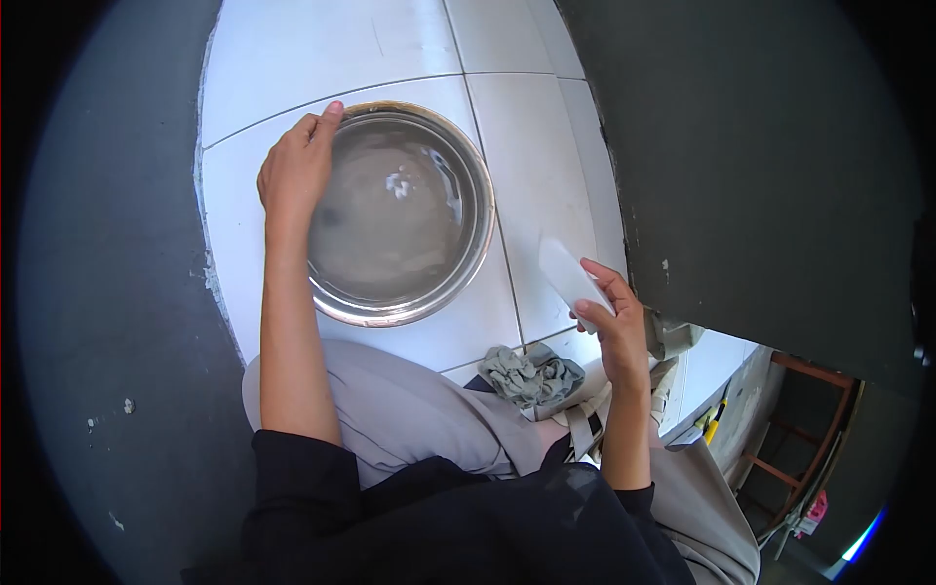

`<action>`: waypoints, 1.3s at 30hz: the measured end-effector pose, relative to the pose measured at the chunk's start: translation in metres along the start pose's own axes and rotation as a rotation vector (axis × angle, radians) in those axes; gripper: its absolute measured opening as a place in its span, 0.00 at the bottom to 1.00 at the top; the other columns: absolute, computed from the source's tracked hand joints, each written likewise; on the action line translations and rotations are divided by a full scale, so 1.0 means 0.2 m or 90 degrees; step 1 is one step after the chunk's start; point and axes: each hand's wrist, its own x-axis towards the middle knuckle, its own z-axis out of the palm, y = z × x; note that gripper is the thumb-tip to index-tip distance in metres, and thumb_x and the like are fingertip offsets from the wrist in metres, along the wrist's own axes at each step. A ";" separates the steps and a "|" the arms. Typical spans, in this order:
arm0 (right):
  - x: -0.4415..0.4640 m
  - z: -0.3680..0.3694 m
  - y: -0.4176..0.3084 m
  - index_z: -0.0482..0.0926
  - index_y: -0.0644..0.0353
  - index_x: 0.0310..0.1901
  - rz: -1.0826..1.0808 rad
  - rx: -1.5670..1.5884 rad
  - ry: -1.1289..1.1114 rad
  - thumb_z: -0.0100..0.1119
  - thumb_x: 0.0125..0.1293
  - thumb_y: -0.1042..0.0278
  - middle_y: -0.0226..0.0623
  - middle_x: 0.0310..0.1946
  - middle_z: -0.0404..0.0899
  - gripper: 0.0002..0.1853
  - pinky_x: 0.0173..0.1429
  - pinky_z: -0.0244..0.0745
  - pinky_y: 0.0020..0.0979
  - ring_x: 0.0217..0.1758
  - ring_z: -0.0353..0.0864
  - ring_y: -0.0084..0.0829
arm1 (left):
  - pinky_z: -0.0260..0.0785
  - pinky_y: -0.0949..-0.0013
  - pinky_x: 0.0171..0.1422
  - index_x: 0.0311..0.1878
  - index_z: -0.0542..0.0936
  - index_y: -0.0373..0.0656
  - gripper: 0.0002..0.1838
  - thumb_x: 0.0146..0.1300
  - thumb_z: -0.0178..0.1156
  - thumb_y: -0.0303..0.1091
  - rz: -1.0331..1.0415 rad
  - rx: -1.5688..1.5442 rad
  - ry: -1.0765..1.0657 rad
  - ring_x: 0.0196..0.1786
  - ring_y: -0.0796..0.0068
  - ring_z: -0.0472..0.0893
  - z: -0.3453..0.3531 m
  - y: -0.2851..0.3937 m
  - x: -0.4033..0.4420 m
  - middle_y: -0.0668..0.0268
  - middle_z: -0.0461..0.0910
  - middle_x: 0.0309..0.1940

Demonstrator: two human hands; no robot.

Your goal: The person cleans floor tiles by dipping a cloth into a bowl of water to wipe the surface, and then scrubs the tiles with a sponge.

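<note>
A round metal basin [390, 320] with greyish water in it stands on white floor tiles. My left hand [300, 164] grips the basin's rim at its upper left, the thumb on top of the rim and the other fingers curled and partly hidden. To the right of the basin, my right hand [616, 317] holds a white, flat, oblong object [565, 271] between thumb and fingers, clear of the basin. A crumpled grey-green cloth [531, 376] lies on the floor below that hand, near my legs.
Dark walls or panels [107, 244] [760, 185] flank the tiled floor [536, 146] on both sides. My bent legs are close below the basin. At the lower right are a reddish-brown frame [814, 370], a yellow item [717, 421] and a pink item [812, 512].
</note>
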 end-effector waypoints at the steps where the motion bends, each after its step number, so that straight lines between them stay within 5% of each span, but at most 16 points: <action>1: -0.01 -0.01 0.04 0.76 0.58 0.58 -0.076 -0.146 0.067 0.67 0.52 0.68 0.38 0.40 0.78 0.28 0.38 0.71 0.28 0.36 0.77 0.30 | 0.69 0.58 0.54 0.44 0.84 0.48 0.34 0.66 0.42 0.68 0.000 0.003 0.002 0.47 0.54 0.82 0.01 0.00 0.00 0.57 0.84 0.36; 3: -0.03 0.02 0.10 0.78 0.57 0.55 -0.227 -0.441 0.199 0.66 0.53 0.68 0.39 0.40 0.78 0.25 0.38 0.71 0.28 0.35 0.76 0.32 | 0.69 0.60 0.54 0.44 0.84 0.48 0.34 0.66 0.43 0.68 -0.004 0.001 0.001 0.46 0.55 0.81 0.01 -0.01 0.01 0.59 0.84 0.35; 7: -0.05 0.08 0.12 0.81 0.53 0.51 -0.271 -0.592 0.243 0.63 0.54 0.66 0.42 0.40 0.77 0.20 0.36 0.77 0.39 0.34 0.81 0.43 | 0.68 0.61 0.53 0.43 0.84 0.47 0.34 0.66 0.43 0.68 -0.009 0.008 0.004 0.45 0.57 0.81 0.01 0.00 0.01 0.60 0.84 0.34; 14: -0.05 0.18 0.06 0.74 0.51 0.61 -0.215 -0.778 0.106 0.63 0.56 0.64 0.45 0.35 0.75 0.28 0.31 0.78 0.40 0.27 0.81 0.44 | 0.68 0.63 0.52 0.42 0.84 0.47 0.35 0.66 0.42 0.70 0.003 0.010 0.020 0.42 0.61 0.81 0.01 0.00 -0.01 0.61 0.82 0.30; 24: 0.01 0.23 0.09 0.73 0.57 0.60 -0.252 -0.806 0.141 0.63 0.57 0.65 0.44 0.30 0.74 0.27 0.27 0.78 0.35 0.24 0.81 0.39 | 0.67 0.65 0.52 0.42 0.84 0.48 0.34 0.65 0.44 0.70 0.003 0.012 0.034 0.38 0.66 0.78 0.04 -0.02 0.01 0.64 0.79 0.26; 31: -0.13 0.22 0.12 0.74 0.59 0.57 -0.224 -0.756 0.105 0.60 0.53 0.70 0.48 0.30 0.75 0.26 0.25 0.78 0.36 0.23 0.81 0.40 | 0.66 0.64 0.58 0.48 0.84 0.50 0.33 0.65 0.44 0.69 0.027 -0.015 0.036 0.47 0.62 0.80 0.04 0.00 -0.01 0.60 0.83 0.39; 39: 0.13 0.25 0.09 0.77 0.63 0.46 -0.269 -0.713 0.231 0.59 0.52 0.73 0.47 0.27 0.75 0.17 0.24 0.77 0.34 0.21 0.81 0.40 | 0.64 0.66 0.61 0.55 0.82 0.49 0.33 0.66 0.45 0.67 0.050 -0.028 0.019 0.53 0.64 0.80 0.06 -0.05 0.02 0.62 0.83 0.48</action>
